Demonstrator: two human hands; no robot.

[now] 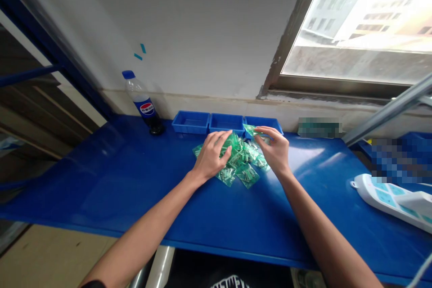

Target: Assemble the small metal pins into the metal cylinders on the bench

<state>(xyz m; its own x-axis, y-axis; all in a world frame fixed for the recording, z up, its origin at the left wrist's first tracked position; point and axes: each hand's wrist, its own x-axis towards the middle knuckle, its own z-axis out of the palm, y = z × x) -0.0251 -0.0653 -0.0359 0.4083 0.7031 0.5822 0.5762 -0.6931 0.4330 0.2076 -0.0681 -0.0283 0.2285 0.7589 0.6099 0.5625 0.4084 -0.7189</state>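
A heap of small green plastic packets [248, 175] lies on the blue table, with light-coloured slender pieces showing inside some of them. My left hand [212, 155] rests over the heap's left side, fingers bent and apart, thumb near the packets; I see nothing held in it. Above the heap's right side, my right hand [275, 146] pinches one green packet [249, 129] between thumb and fingers. That packet is in front of the right-hand blue tray [270, 122]. Beside it stand the middle blue tray [226, 121] and the left blue tray [191, 121].
A part-filled cola bottle [145, 105] stands by the wall at the left. A white power strip [388, 195] lies on the table [135, 189] at the right. A metal bar [388, 110] slants past the right rear corner, below the window.
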